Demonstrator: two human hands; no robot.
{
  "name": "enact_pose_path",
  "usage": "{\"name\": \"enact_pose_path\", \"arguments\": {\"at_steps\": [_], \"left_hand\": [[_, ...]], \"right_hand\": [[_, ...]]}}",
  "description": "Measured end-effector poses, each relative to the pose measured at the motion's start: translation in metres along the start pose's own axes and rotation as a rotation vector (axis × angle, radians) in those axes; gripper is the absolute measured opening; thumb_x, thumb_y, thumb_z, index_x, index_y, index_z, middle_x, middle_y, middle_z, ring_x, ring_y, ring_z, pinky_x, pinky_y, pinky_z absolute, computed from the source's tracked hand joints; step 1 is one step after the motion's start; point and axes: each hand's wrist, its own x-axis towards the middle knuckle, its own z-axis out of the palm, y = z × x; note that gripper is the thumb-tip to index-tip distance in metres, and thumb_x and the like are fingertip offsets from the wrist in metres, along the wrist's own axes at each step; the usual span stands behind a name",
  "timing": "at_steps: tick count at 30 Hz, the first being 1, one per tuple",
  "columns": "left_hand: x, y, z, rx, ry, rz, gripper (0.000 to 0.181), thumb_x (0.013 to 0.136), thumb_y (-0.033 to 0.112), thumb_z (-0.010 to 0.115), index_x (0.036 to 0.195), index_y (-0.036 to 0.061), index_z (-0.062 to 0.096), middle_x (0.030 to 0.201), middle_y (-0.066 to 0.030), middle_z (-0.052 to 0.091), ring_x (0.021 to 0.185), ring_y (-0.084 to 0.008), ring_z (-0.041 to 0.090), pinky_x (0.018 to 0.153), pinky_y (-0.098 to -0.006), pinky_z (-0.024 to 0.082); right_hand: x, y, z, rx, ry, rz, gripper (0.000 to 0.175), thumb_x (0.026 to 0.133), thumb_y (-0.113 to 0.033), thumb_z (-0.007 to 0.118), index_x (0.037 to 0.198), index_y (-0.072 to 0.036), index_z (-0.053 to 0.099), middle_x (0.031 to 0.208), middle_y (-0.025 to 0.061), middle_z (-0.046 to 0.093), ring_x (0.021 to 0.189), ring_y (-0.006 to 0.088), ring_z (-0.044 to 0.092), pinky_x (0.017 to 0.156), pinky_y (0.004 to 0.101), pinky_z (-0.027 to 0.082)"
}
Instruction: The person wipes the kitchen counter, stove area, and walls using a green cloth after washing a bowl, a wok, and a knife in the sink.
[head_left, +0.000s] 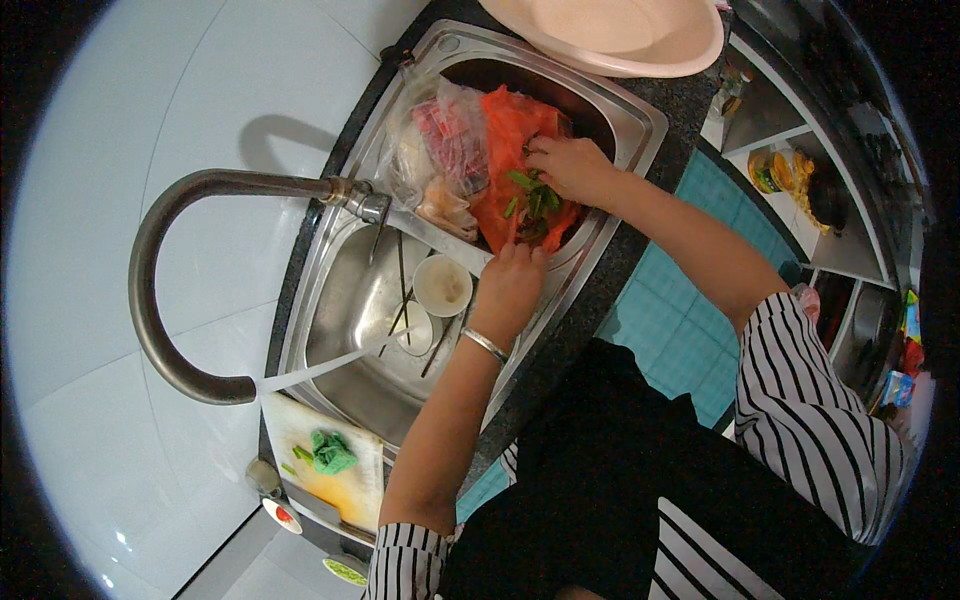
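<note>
A red plastic bag lies in the upper basin of a steel double sink, with leafy greens showing at its opening. My left hand, with a silver bangle at the wrist, grips the near edge of the bag. Over the bag's right side, my right hand has its fingers curled around some of the greens; the fingertips are partly hidden among leaves. Clear plastic bags with pinkish-red contents rest against the red bag's left side.
Water runs from the curved faucet into the lower basin, which holds bowls and chopsticks. A cutting board carries a green cloth; a knife lies beside it. A large pink basin stands beyond the sink.
</note>
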Motion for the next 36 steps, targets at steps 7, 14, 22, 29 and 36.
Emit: {"name": "enact_pose_path", "arguments": {"at_steps": [7, 14, 22, 29, 36], "left_hand": [[0.002, 0.004, 0.006, -0.022, 0.043, 0.049, 0.008, 0.073, 0.010, 0.052, 0.079, 0.0054, 0.053, 0.077, -0.0085, 0.053, 0.076, -0.0235, 0.057, 0.060, -0.0330, 0.050], [0.001, 0.009, 0.003, -0.020, -0.036, -0.016, 0.009, 0.074, 0.011, 0.051, 0.081, 0.0053, 0.053, 0.078, -0.0088, 0.053, 0.076, -0.0234, 0.057, 0.059, -0.0327, 0.050], [-0.011, 0.003, 0.003, 0.083, -0.013, -0.125, 0.007, 0.074, 0.009, 0.052, 0.081, 0.0057, 0.052, 0.079, -0.0085, 0.052, 0.075, -0.0222, 0.057, 0.055, -0.0310, 0.051], [-0.012, 0.001, 0.004, 0.004, -0.089, -0.422, 0.026, 0.078, 0.014, 0.054, 0.100, 0.0019, 0.048, 0.107, -0.0194, 0.049, 0.070, -0.0258, 0.061, 0.054, -0.0340, 0.052], [-0.013, 0.004, -0.012, -0.024, -0.131, -0.564, 0.059, 0.076, 0.026, 0.060, 0.122, -0.0013, 0.035, 0.123, -0.0243, 0.040, 0.069, -0.0297, 0.062, 0.055, -0.0389, 0.050]], "right_hand": [[0.025, -0.034, 0.027, -0.078, -0.070, -0.309, 0.014, 0.069, -0.014, 0.056, 0.078, -0.007, 0.061, 0.087, 0.0066, 0.057, 0.074, 0.0236, 0.059, 0.056, 0.0354, 0.049], [0.038, -0.041, 0.057, -0.397, -0.261, -0.346, 0.013, 0.068, -0.012, 0.055, 0.071, -0.005, 0.065, 0.079, 0.0119, 0.061, 0.066, 0.0260, 0.062, 0.050, 0.0403, 0.048], [0.015, -0.012, 0.029, 0.044, 0.222, 0.014, 0.022, 0.072, -0.014, 0.059, 0.093, -0.008, 0.060, 0.089, 0.0126, 0.058, 0.065, 0.0295, 0.060, 0.059, 0.0364, 0.049], [-0.011, 0.024, 0.018, 0.445, 0.226, 0.406, 0.037, 0.067, -0.004, 0.064, 0.103, -0.006, 0.058, 0.094, 0.0164, 0.060, 0.089, 0.0311, 0.058, 0.078, 0.0369, 0.047], [-0.003, -0.017, 0.047, 0.299, 0.019, 0.361, 0.034, 0.070, 0.002, 0.050, 0.104, 0.002, 0.049, 0.091, 0.0262, 0.057, 0.089, 0.0394, 0.056, 0.077, 0.0450, 0.046]]}}
